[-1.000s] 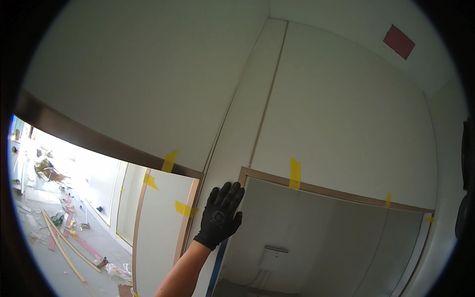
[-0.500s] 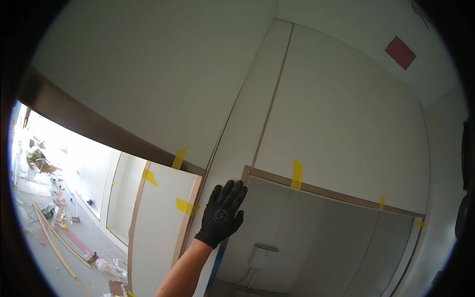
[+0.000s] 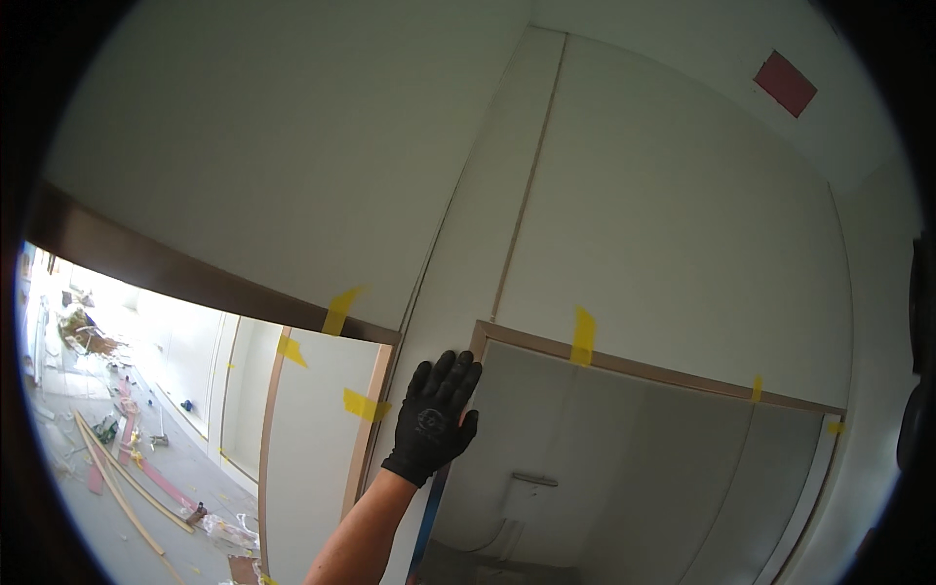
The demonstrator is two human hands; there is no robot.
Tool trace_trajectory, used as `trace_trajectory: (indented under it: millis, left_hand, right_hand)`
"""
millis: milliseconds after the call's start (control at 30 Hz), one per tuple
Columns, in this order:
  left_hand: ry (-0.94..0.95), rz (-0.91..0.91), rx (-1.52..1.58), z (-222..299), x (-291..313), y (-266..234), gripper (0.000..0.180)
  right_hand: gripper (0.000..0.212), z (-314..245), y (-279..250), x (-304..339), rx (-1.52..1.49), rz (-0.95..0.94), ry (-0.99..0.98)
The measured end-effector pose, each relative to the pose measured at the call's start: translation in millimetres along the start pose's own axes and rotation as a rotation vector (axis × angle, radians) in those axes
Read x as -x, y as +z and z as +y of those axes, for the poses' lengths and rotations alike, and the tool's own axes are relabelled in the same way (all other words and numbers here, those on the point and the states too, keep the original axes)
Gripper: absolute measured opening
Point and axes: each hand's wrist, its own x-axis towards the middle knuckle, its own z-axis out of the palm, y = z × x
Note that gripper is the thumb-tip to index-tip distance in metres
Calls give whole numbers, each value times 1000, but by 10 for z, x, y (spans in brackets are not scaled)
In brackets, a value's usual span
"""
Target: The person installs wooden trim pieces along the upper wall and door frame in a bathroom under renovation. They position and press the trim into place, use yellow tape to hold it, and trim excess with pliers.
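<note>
My left hand (image 3: 434,421), in a black glove, lies flat with its fingers straight and pointing up. It rests on the narrow pale wall strip (image 3: 429,331) between two tan-trimmed frames, and holds nothing. The thumb side is close to the upper left corner of the right-hand tan frame (image 3: 673,383), which surrounds a grey area (image 3: 624,458). Yellow tape pieces (image 3: 583,337) stick to this frame. To the left of the hand is a white door panel (image 3: 317,429) with tan edges and yellow tape (image 3: 367,405). My right hand is out of sight.
Through the doorway on the left, long wooden strips (image 3: 117,487), pink strips and plastic scraps litter the grey floor (image 3: 102,556). A brown lintel trim (image 3: 175,253) crosses above it. A red square (image 3: 785,84) marks the ceiling. Dark objects (image 3: 914,424) stand at the right edge.
The view has shifted slightly, so the ceiling square sits higher and the doorway's far left lower. My left hand stays flat on nearly the same spot of the wall strip.
</note>
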Motion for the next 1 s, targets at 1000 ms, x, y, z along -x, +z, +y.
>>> trace_trajectory:
  millis: [1000]
  left_hand:
    - [-12, -35, -106, 47, 0, 70, 74]
  right_hand:
    - [33, -186, -360, -203, -269, -18, -21]
